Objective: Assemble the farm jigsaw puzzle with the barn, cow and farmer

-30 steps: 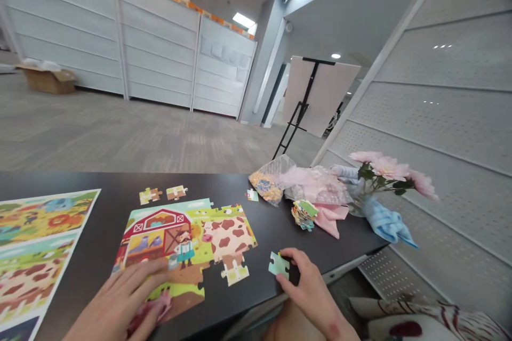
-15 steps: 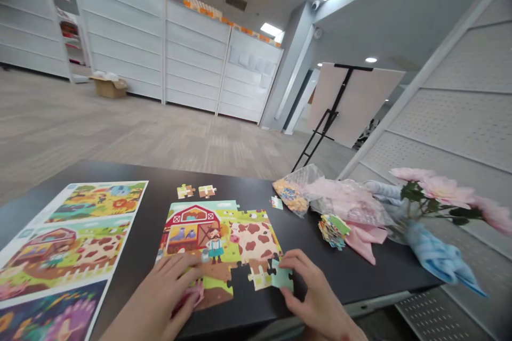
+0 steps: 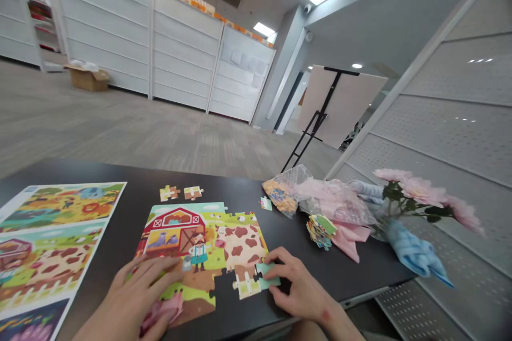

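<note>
A partly joined farm jigsaw puzzle (image 3: pixel 208 240), with a red barn, a farmer and a spotted cow, lies on the dark table. My left hand (image 3: pixel 138 287) rests over its lower left corner, fingers stretched out and thumb apart. Between thumb and fingers, my right hand (image 3: pixel 300 285) grips a pale teal puzzle piece (image 3: pixel 269 276) at the puzzle's lower right. That piece touches or slightly overlaps a fence piece (image 3: pixel 246 281) below the cow; I cannot tell if they interlock. A gap showing the table lies left of the fence piece.
Two loose pieces (image 3: pixel 182 193) lie beyond the puzzle, another small piece (image 3: pixel 265 203) to its right. A printed picture sheet (image 3: pixel 60 234) is at left. At right are a bag of pieces (image 3: pixel 282 197), a pile of pieces (image 3: pixel 320 232), pink cloth (image 3: pixel 348 240) and flowers (image 3: pixel 424 192).
The view has swung, shifting the scene leftward. The teal piece in my right hand has turned slightly and sits flatter beside the fence piece. My left hand stays on the puzzle's lower left.
</note>
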Motion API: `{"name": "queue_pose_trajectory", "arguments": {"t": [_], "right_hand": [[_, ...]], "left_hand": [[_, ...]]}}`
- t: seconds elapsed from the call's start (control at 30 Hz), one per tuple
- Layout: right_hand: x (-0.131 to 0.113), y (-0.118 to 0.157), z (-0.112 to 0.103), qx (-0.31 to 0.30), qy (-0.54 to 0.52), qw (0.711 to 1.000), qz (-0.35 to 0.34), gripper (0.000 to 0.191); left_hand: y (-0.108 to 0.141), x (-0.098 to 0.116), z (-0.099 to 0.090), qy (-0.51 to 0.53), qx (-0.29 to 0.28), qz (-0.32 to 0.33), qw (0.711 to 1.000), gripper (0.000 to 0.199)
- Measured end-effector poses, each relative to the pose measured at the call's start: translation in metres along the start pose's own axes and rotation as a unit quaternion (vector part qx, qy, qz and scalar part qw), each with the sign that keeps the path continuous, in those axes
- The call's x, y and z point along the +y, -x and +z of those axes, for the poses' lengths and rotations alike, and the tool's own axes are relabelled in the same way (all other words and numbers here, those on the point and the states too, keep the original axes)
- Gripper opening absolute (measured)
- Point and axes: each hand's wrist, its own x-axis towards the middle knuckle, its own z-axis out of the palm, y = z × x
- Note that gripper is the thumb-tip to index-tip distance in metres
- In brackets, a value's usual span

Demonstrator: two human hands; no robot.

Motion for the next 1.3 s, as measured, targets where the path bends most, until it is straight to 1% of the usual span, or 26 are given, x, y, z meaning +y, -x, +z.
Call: {"name": "queue_pose_trajectory", "arguments": {"t": [0.1, 0.17, 0.27, 0.33, 0.4, 0.47, 0.53, 0.6, 0.7, 0.8, 0.9, 1.0, 1.07, 1.13, 1.3], "right_hand": [[-0.004, -0.003, 0.000, 0.015, -0.009, 1.000, -0.012, 0.030], [-0.011, -0.007, 0.002, 0.029, -0.020, 0.999, -0.022, 0.030], [-0.026, -0.014, 0.007, 0.007, -0.038, 0.998, -0.043, 0.035], [-0.030, -0.015, 0.011, -0.008, -0.030, 0.998, -0.049, 0.037], [-0.028, -0.008, 0.015, 0.014, 0.003, 1.000, -0.021, 0.035], [-0.019, 0.004, 0.019, 0.053, 0.048, 0.997, 0.035, 0.030], [-0.008, 0.018, 0.022, 0.079, 0.083, 0.990, 0.081, 0.027], [-0.001, 0.028, 0.024, 0.084, 0.096, 0.988, 0.087, 0.023], [-0.001, 0.031, 0.023, 0.077, 0.082, 0.992, 0.062, 0.017], [-0.011, 0.022, 0.021, 0.084, 0.057, 0.994, 0.037, 0.020], [-0.029, 0.004, 0.026, 0.089, 0.021, 0.995, -0.035, 0.028], [-0.048, -0.017, 0.039, 0.052, -0.011, 0.994, -0.098, 0.032], [-0.057, -0.029, 0.046, 0.040, -0.020, 0.993, -0.112, 0.030], [-0.060, -0.034, 0.050, 0.043, -0.022, 0.992, -0.118, 0.029], [-0.051, -0.030, 0.049, 0.050, -0.016, 0.991, -0.122, 0.031]], "left_hand": [[-0.001, 0.002, -0.002, 0.000, -0.008, 0.001, 1.000, 0.046], [-0.002, 0.005, -0.006, 0.001, -0.023, -0.003, 1.000, 0.046], [-0.005, 0.009, -0.013, 0.002, -0.047, -0.011, 0.999, 0.047], [-0.007, 0.011, -0.017, 0.002, -0.053, -0.012, 0.999, 0.045], [-0.008, 0.013, -0.019, 0.007, -0.056, -0.013, 0.998, 0.041], [-0.009, 0.014, -0.019, 0.016, -0.060, -0.014, 0.998, 0.037], [-0.009, 0.014, -0.020, 0.027, -0.058, -0.018, 0.998, 0.036], [-0.009, 0.015, -0.020, 0.035, -0.055, -0.019, 0.998, 0.038], [-0.011, 0.016, -0.023, 0.043, -0.060, -0.026, 0.997, 0.040], [-0.012, 0.019, -0.026, 0.048, -0.066, -0.029, 0.996, 0.037], [-0.012, 0.021, -0.029, 0.050, -0.080, -0.028, 0.995, 0.037], [-0.013, 0.022, -0.030, 0.051, -0.089, -0.032, 0.994, 0.038], [-0.014, 0.022, -0.030, 0.052, -0.090, -0.038, 0.994, 0.037], [-0.015, 0.023, -0.031, 0.054, -0.091, -0.040, 0.994, 0.037], [-0.016, 0.025, -0.035, 0.064, -0.094, -0.037, 0.993, 0.044]]}}
